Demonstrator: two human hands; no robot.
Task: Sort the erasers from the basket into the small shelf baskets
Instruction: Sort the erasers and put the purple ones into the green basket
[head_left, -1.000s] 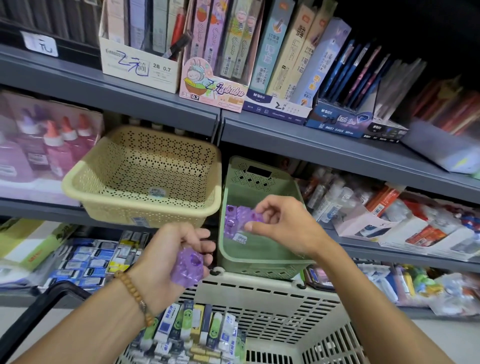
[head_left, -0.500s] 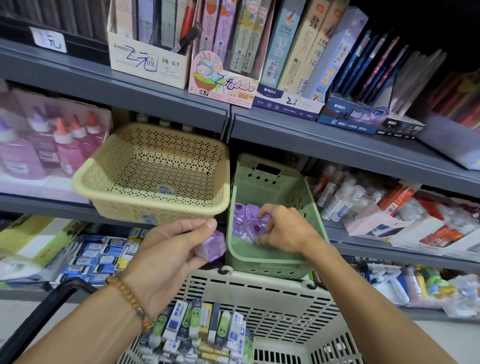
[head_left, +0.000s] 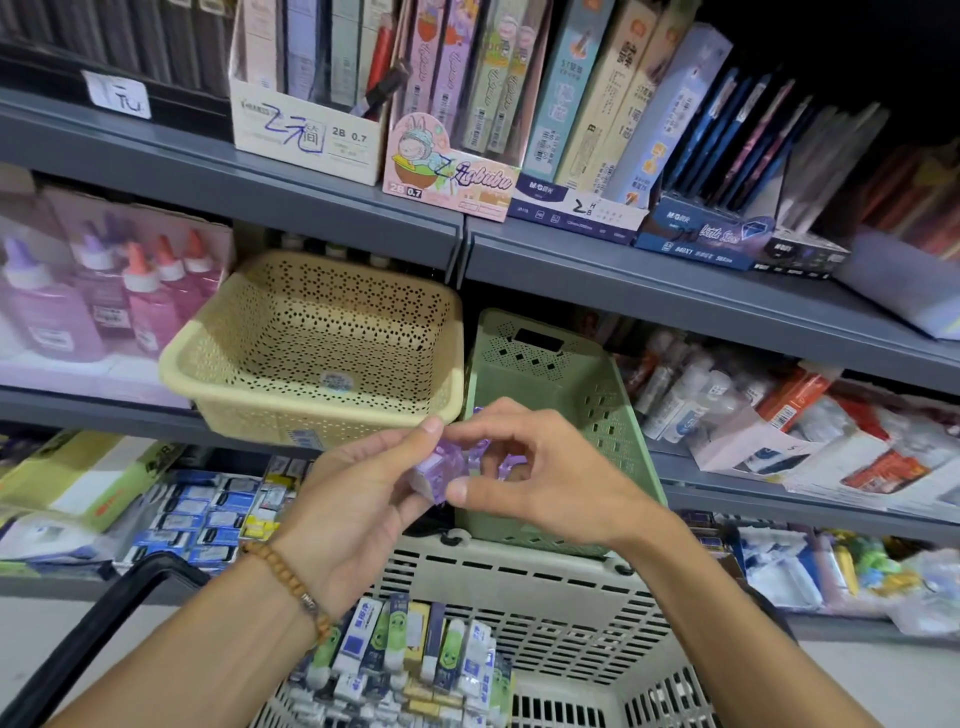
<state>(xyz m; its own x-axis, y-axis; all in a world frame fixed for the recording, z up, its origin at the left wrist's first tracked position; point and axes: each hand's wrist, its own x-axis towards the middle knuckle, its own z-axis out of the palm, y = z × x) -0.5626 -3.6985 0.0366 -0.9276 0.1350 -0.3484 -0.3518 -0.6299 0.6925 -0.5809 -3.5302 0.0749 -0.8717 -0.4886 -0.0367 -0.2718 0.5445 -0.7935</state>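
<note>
I see my left hand (head_left: 358, 499) and right hand (head_left: 524, 478) both pinching a glossy, blocky purple eraser (head_left: 441, 467) before the perforated green plastic shelf basket (head_left: 582, 415), above the slotted beige basket (head_left: 519, 582).

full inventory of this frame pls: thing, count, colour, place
purple eraser: one, translucent purple, held between both hands in front of the green basket
green basket: one, pale green, middle shelf, right of the yellow one
yellow basket: one, cream yellow, middle shelf, tilted forward
shopping basket: one, beige, black handle, bottom centre
wrapped erasers: many, white, green, blue, inside the shopping basket
glue bottles: several, pink and purple, middle shelf left
pencil lead boxes: several, mixed colours, top shelf
left hand: pinch grip on the purple eraser, bead bracelet on wrist
right hand: pinch grip on the same eraser
</note>
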